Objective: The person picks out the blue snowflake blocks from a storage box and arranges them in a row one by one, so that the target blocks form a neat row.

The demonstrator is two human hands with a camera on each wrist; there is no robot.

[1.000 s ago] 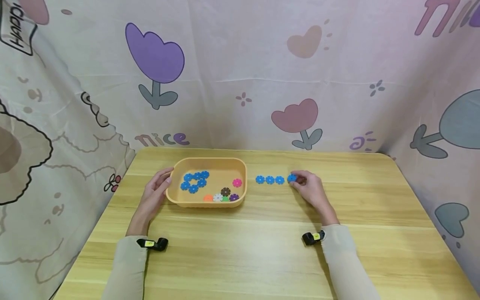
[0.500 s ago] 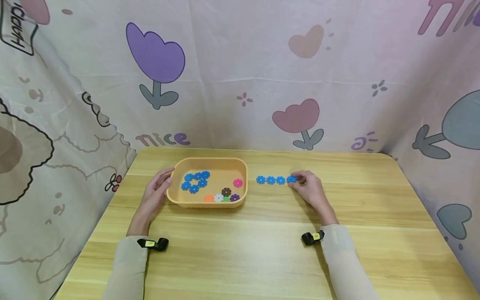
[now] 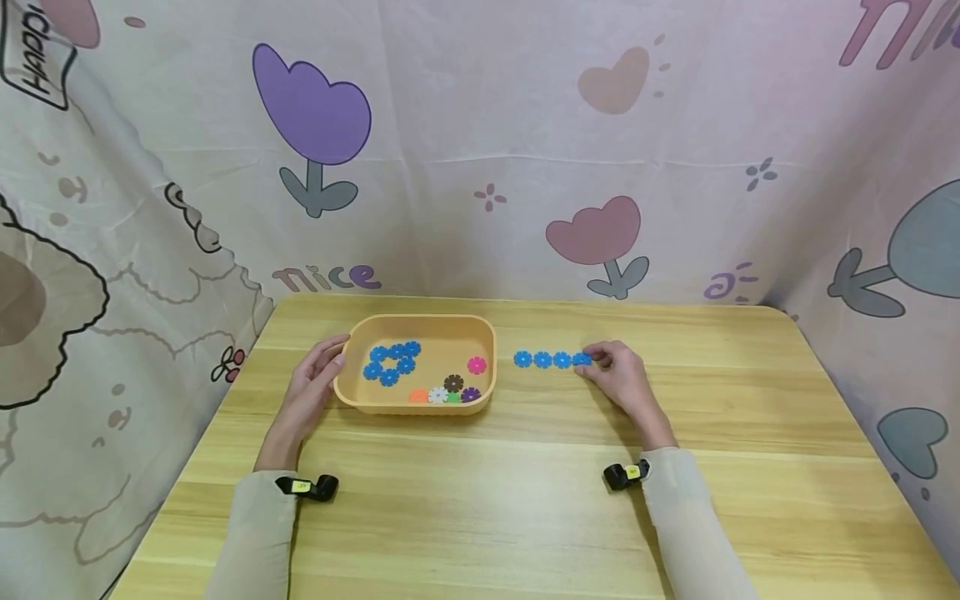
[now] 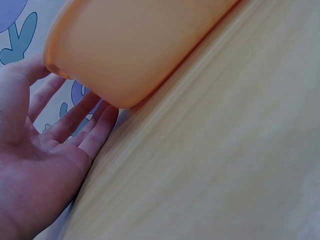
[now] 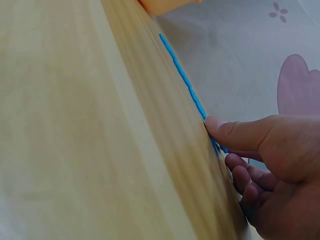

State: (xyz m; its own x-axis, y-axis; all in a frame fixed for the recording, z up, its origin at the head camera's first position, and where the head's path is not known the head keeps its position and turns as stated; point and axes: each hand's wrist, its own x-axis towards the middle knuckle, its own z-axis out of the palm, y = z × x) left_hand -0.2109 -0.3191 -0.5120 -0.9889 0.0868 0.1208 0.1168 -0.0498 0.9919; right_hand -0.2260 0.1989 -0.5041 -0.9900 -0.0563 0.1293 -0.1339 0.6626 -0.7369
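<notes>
Blue flower-shaped plastic discs (image 3: 542, 359) lie in a row right of the tray; in the right wrist view the row is a thin blue strip (image 5: 182, 75) seen edge-on. My right hand (image 3: 618, 372) pinches the rightmost blue disc (image 3: 581, 358) between thumb and fingers, partly hiding it, and it meets its neighbour. My left hand (image 3: 311, 379) rests against the left end of the yellow-orange tray (image 3: 414, 409). In the left wrist view its fairly straight fingers (image 4: 75, 117) touch the outer wall, with the thumb at the rim.
Inside the tray are several blue discs (image 3: 388, 377) in a ring-like cluster. Near its right end lie a pink disc (image 3: 477, 365), a brown disc (image 3: 453, 383), and white, green, orange and purple ones. Behind the wooden table (image 3: 480, 500) hangs a printed cloth (image 3: 450, 100).
My right hand has lowered the rightmost blue disc and brought it left against the row, closing the small gap. My left hand stays at the tray.
</notes>
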